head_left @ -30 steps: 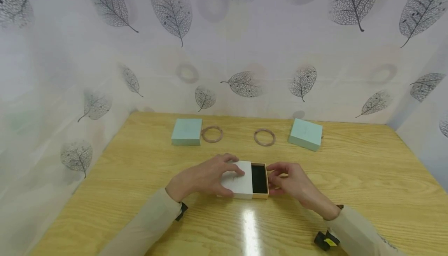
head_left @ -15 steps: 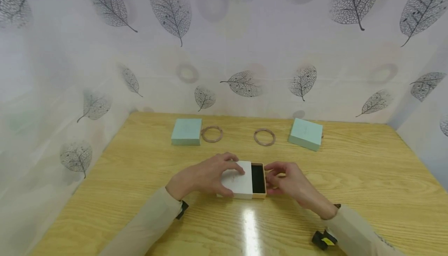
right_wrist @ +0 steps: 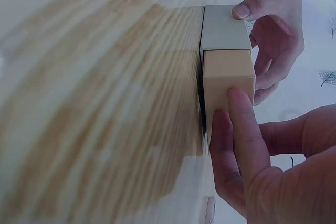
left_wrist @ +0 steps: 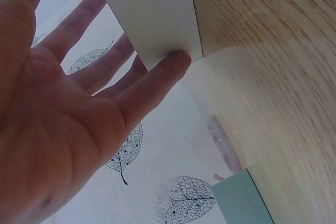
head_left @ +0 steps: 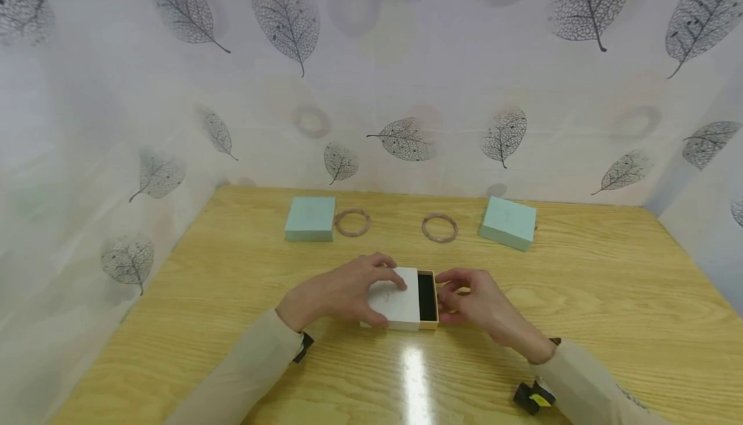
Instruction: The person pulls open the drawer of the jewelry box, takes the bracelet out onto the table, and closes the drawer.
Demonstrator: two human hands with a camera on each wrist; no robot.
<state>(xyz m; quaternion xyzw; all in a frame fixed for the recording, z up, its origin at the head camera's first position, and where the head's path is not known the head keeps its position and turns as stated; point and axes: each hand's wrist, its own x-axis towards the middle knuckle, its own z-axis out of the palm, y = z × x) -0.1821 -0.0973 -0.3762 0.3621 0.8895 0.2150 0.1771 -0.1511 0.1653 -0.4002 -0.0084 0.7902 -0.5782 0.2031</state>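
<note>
Near the middle of the table lies a small drawer-style gift box. Its white sleeve [head_left: 396, 309] covers most of a tan drawer [head_left: 428, 325], whose black lining [head_left: 427, 297] shows in a narrow strip on the right. My left hand [head_left: 345, 289] grips the sleeve across its near and far sides, some fingers over the top; the left wrist view shows a fingertip on its side wall. My right hand [head_left: 478, 302], fingers slightly bent, presses its fingertips against the drawer's right end wall, seen close in the right wrist view. The drawer's inside beneath the sleeve is hidden.
Behind the hands stand a mint green box [head_left: 310, 218] on the left and another mint box [head_left: 507, 223] on the right. Between them lie two pinkish bangles, the left bangle [head_left: 352, 223] beside the left box and the right bangle [head_left: 439, 227]. A leaf-print curtain [head_left: 441, 77] hangs behind.
The drawer has slid left into the sleeve, so the black strip is narrower. My right hand has moved left with it, while my left hand stays in place on the sleeve.
</note>
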